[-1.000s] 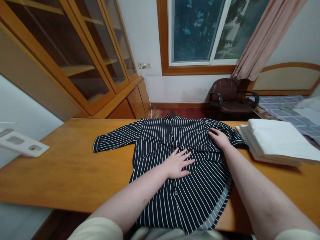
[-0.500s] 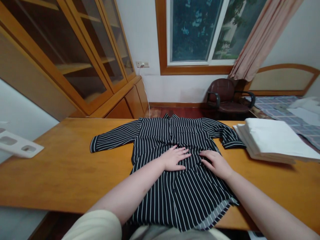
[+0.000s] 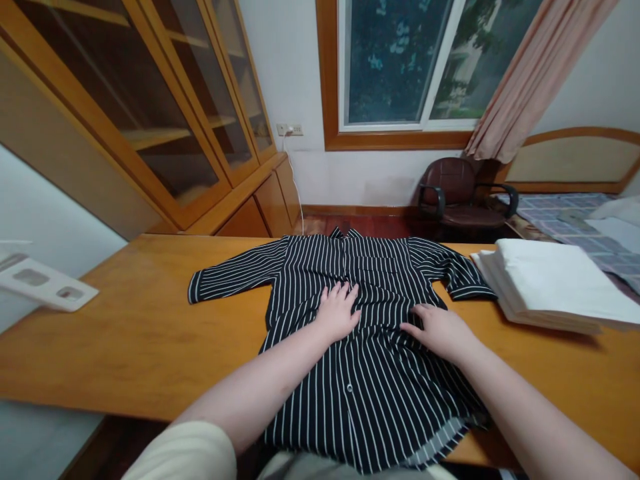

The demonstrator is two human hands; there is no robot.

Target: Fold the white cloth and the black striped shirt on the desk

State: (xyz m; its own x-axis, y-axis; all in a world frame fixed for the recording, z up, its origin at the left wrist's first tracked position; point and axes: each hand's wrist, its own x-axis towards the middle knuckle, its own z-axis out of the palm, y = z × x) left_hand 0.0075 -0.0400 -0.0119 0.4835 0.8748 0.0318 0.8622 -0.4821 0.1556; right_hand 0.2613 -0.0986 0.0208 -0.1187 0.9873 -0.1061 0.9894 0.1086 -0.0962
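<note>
A black shirt with white stripes [image 3: 360,413] lies spread face up, its collar at the far edge and its hem hanging toward me over the near edge. One sleeve stretches out to the left; the other bends to the right. My left hand [image 3: 337,312] rests flat on the middle of the shirt with its fingers spread. On the shirt's right side lies my right hand [image 3: 440,332], thumb apart from the fingers, pressing lightly on the cloth. Creases run across the fabric around both hands.
The shirt lies on a wooden table [image 3: 125,333]. A stack of white folded sheets [image 3: 555,280] sits at the right, beside the right cuff. A white plastic piece with slots [image 3: 50,283] juts in at the left. Beyond are a glass-door cabinet [image 3: 200,120] and a chair [image 3: 455,193].
My left hand has shifted a little left, its fingers now pointing away from me. My right hand has moved slightly right. A button on the lower front now shows.
</note>
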